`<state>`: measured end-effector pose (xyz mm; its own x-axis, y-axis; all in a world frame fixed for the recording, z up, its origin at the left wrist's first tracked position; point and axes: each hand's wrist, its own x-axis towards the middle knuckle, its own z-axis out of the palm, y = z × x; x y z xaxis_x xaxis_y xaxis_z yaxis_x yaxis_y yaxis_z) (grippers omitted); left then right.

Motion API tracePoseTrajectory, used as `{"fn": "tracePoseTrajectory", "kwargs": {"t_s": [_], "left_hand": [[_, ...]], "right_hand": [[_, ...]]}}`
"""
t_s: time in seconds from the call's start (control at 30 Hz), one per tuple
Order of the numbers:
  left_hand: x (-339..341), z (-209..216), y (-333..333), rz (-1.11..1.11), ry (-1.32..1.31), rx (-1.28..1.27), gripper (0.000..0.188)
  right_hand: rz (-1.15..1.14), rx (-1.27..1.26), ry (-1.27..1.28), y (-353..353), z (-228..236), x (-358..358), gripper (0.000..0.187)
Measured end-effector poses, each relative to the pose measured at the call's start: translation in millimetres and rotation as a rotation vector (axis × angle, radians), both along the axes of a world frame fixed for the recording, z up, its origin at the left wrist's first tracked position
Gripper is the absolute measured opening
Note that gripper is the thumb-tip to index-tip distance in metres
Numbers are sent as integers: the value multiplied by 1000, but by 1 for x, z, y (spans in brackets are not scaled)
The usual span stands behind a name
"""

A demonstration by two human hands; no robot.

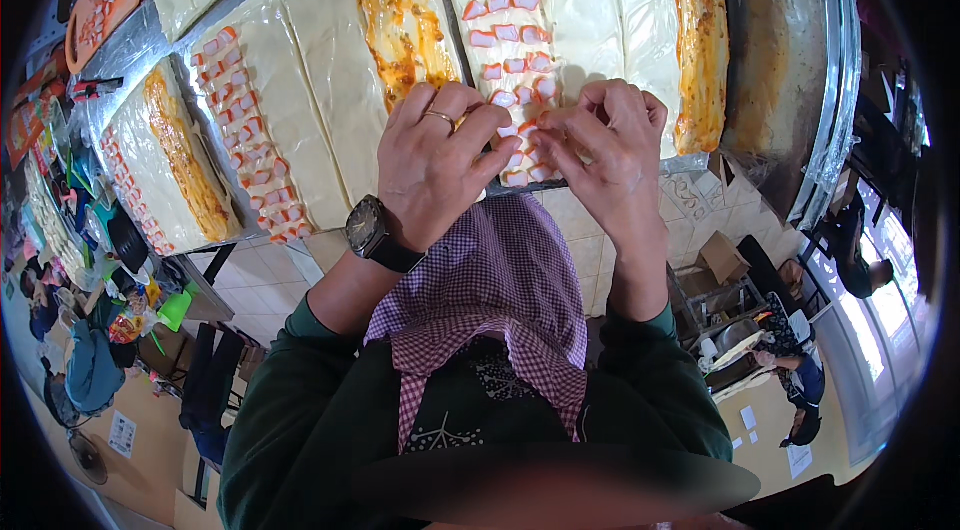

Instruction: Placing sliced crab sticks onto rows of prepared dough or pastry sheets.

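Observation:
Both my hands work over a pale dough sheet point(580, 20) with rows of red-edged white crab stick pieces point(507, 33) along its left side. My left hand point(435, 155), with a ring and a black watch, has its fingers curled, and thumb and forefinger close on a crab stick piece at the near end of the strip. Opposite it, my right hand point(612, 150) pinches at another piece, its fingertips partly hiding it. An orange-red sauce band point(700, 40) covers the sheet's right edge. Left of my hands, another sheet point(320, 80) carries crab pieces and a sauce band point(400, 20).
A smaller topped sheet point(165, 160) lies at the left. An orange cutting board point(105, 0) holds more chopped crab stick at the far left. A film-wrapped metal edge point(835, 80) bounds the table's right side. Another person point(800, 375) is at the lower right, by cardboard boxes point(722, 258).

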<state>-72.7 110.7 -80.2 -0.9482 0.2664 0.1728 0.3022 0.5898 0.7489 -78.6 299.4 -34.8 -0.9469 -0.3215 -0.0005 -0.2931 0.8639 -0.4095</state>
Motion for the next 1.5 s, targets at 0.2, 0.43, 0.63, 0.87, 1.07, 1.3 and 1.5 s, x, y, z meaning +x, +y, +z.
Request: {"fn": "tracePoseTrajectory", "kwargs": {"t_s": [0.2, 0.43, 0.63, 0.87, 1.07, 1.3, 1.5], "left_hand": [[0, -1, -2, 5, 23, -16, 21], [9, 7, -3, -83, -12, 35, 20], [12, 2, 1, -87, -22, -10, 17], [13, 6, 1, -74, -14, -8, 17], [14, 1, 5, -55, 6, -31, 19], [16, 4, 7, -49, 1, 1, 21], [29, 8, 10, -173, -48, -11, 23]], "right_hand": [[-32, -44, 5, -1, 4, -1, 18], [-28, 18, -48, 17, 12, 12, 18], [-29, 37, -34, 15, 7, 11, 18], [1, -22, -31, 10, 10, 14, 21], [29, -14, -20, 7, 1, 11, 21], [-21, -32, -50, 26, 11, 21, 21], [-7, 22, -144, 27, 16, 32, 23]]}}
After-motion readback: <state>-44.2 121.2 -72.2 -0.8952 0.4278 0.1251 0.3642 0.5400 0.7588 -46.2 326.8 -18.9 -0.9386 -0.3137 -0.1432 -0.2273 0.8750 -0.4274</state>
